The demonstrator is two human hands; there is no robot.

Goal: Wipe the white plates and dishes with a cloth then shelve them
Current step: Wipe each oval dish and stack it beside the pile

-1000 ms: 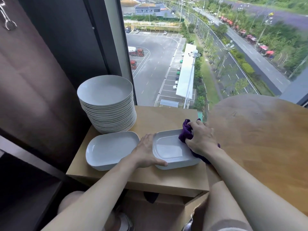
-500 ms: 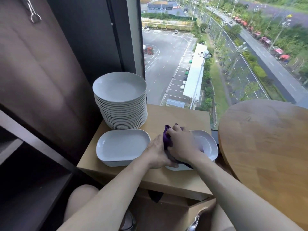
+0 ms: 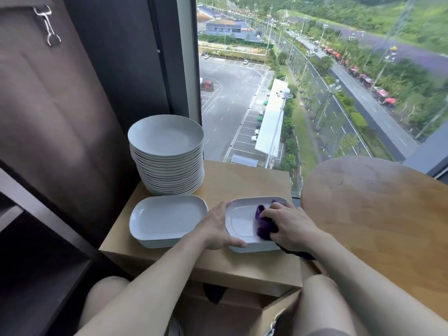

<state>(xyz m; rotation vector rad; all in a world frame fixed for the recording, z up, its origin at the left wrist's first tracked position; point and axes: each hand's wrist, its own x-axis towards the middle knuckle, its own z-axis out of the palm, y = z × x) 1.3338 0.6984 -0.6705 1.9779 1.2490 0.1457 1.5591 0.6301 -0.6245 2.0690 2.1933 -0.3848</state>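
Two white rectangular dishes lie side by side on a small wooden stand (image 3: 242,183). My left hand (image 3: 215,229) grips the left rim of the right dish (image 3: 240,221), thumb along its near edge. My right hand (image 3: 288,226) holds a bunched purple cloth (image 3: 263,224) and presses it into that dish's middle. The left dish (image 3: 167,218) sits untouched beside it. Behind it stands a tall stack of round white plates (image 3: 167,154).
A round wooden table (image 3: 378,209) stands close on the right. A dark shelf unit (image 3: 36,251) is at the lower left, with a brown curtain and a window behind. My knees are under the stand.
My right hand has swept the purple cloth from the dish's far right rim to its left side, then back to the middle. My left hand has kept its hold on the left rim.
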